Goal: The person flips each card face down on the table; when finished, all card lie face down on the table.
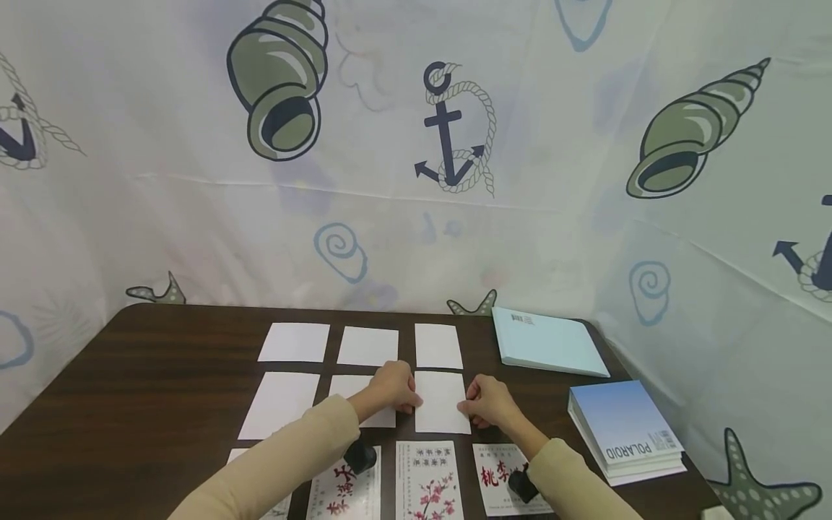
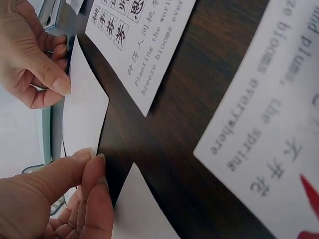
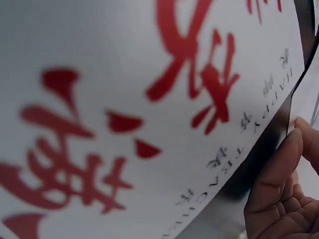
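Both hands are at a blank white card point(image 1: 442, 404) in the middle row of cards on the dark table. My left hand point(image 1: 392, 388) pinches its left edge between thumb and fingers, and the right hand point(image 1: 492, 402) pinches the opposite edge. In the left wrist view, the left hand point(image 2: 70, 199) and the other hand point(image 2: 32, 62) grip the two sides of this card point(image 2: 84, 104). Close to the right wrist camera, a card with red characters point(image 3: 199, 64) fills most of the view, with the right hand's point(image 3: 279, 189) fingertips pinched beyond it.
More blank cards point(image 1: 295, 341) lie in rows. Nearer are printed cards, one with pink blossoms point(image 1: 429, 480) and one with red characters point(image 1: 497, 473). To the right sit a pale blue book point(image 1: 549, 343) and a thick stack marked POLAROID point(image 1: 627, 426). A patterned curtain point(image 1: 390, 238) hangs behind.
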Demonstrator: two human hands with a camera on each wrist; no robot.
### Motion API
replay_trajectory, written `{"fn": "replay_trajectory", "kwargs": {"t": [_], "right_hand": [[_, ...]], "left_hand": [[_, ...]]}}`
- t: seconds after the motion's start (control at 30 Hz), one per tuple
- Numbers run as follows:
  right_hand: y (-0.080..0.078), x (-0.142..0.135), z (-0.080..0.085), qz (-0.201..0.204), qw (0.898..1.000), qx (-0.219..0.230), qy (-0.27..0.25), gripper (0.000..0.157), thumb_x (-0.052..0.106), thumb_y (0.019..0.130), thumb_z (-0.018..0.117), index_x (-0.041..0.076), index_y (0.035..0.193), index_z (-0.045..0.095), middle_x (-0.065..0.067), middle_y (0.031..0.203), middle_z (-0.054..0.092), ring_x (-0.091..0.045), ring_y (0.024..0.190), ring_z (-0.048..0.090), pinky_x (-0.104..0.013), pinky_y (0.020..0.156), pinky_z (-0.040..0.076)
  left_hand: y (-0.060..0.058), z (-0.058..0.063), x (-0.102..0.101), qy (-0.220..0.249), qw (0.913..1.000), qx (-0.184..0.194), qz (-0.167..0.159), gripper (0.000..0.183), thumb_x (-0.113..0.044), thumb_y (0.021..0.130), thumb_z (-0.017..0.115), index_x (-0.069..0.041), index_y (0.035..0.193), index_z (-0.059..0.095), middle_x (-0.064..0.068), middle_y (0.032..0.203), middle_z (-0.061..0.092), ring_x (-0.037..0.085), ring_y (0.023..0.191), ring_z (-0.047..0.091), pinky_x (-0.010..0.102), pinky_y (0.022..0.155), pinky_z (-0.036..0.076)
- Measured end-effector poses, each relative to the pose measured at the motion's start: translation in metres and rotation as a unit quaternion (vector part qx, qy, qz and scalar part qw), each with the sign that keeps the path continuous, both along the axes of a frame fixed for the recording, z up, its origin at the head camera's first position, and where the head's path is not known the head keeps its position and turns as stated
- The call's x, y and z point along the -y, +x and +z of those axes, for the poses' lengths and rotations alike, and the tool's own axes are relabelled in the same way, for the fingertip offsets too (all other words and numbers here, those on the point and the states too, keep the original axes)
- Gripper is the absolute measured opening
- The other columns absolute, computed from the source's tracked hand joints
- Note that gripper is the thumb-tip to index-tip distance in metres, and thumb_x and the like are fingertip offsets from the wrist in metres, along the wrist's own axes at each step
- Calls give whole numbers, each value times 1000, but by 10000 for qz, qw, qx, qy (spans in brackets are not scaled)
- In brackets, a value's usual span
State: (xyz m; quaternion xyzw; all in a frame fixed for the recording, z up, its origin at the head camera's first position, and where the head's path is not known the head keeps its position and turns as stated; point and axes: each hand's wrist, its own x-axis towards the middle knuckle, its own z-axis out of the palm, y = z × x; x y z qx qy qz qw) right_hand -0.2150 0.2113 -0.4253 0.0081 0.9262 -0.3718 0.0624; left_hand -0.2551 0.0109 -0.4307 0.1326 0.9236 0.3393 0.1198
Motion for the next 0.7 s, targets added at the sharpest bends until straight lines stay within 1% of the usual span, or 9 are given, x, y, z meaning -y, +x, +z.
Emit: {"fn": "replay_trajectory", "kwargs": {"t": [0.1, 0.17, 0.23, 0.3, 0.33, 0.43, 0.53, 0.63, 0.7], "right_hand": [[1, 6, 1, 65, 9994, -335, -25, 22, 6, 78, 74, 0, 89, 55, -3, 64, 54, -13, 48, 55, -26, 45, 50], [2, 11, 6, 103, 9971, -741, -158, 20, 6, 80, 72, 0, 91, 56, -3, 63, 53, -15, 48, 55, -24, 45, 48], [4, 18, 11, 180, 9932, -1079, -397, 17, 5, 82, 70, 1, 92, 57, -2, 61, 52, -15, 48, 54, -23, 44, 46], [9, 27, 14, 385, 9900, -1215, -603, 15, 6, 84, 68, 1, 93, 58, -2, 59, 51, -14, 47, 51, -22, 43, 43], [13, 32, 14, 515, 9893, -1183, -680, 14, 6, 84, 67, 1, 93, 58, -1, 59, 51, -13, 47, 50, -21, 42, 42], [26, 50, 9, 1000, 9869, -920, -871, 14, 7, 86, 65, 0, 95, 57, -1, 59, 52, -10, 47, 49, -20, 43, 40], [37, 73, 4, 1465, 9811, -801, -978, 16, 8, 87, 65, -2, 97, 58, -1, 61, 54, -7, 48, 48, -18, 43, 39], [45, 103, 4, 1860, 9733, -795, -1080, 19, 9, 84, 68, -1, 98, 59, -1, 63, 56, -5, 49, 48, -17, 44, 40], [50, 123, 4, 2102, 9681, -748, -1139, 21, 10, 82, 70, -1, 98, 61, 1, 64, 56, -2, 51, 47, -16, 46, 40]], "left_hand": [[3, -1, 5, 221, 9997, -55, 12, 18, -8, 72, 79, -4, 68, 62, 0, 49, 60, 7, 41, 57, 18, 44, 44], [5, 2, 10, 537, 9985, -89, -45, 17, -6, 74, 77, -2, 72, 61, 2, 52, 61, 8, 43, 59, 19, 45, 47], [7, 6, 18, 908, 9958, -54, -127, 15, -7, 77, 75, 0, 78, 61, 3, 57, 63, 10, 48, 62, 20, 47, 50], [12, 13, 29, 1255, 9919, 63, -170, 17, -9, 79, 74, 1, 85, 62, 4, 64, 64, 12, 53, 64, 22, 51, 52], [15, 15, 36, 1399, 9899, 127, -179, 19, -10, 80, 73, 2, 88, 62, 4, 66, 64, 12, 56, 65, 23, 52, 53], [31, 17, 65, 1641, 9859, 296, -121, 25, -14, 81, 73, 3, 96, 62, 4, 69, 61, 13, 59, 65, 25, 55, 54], [50, 17, 99, 1682, 9852, 324, -31, 29, -15, 80, 74, 4, 98, 61, 4, 70, 60, 12, 60, 63, 26, 57, 55], [69, 17, 135, 1619, 9859, 367, 225, 31, -16, 79, 75, 3, 99, 61, 4, 73, 59, 12, 63, 61, 27, 58, 55], [82, 16, 156, 1481, 9872, 362, 470, 33, -18, 77, 76, 2, 99, 61, 4, 75, 58, 12, 64, 59, 26, 57, 54]]}}
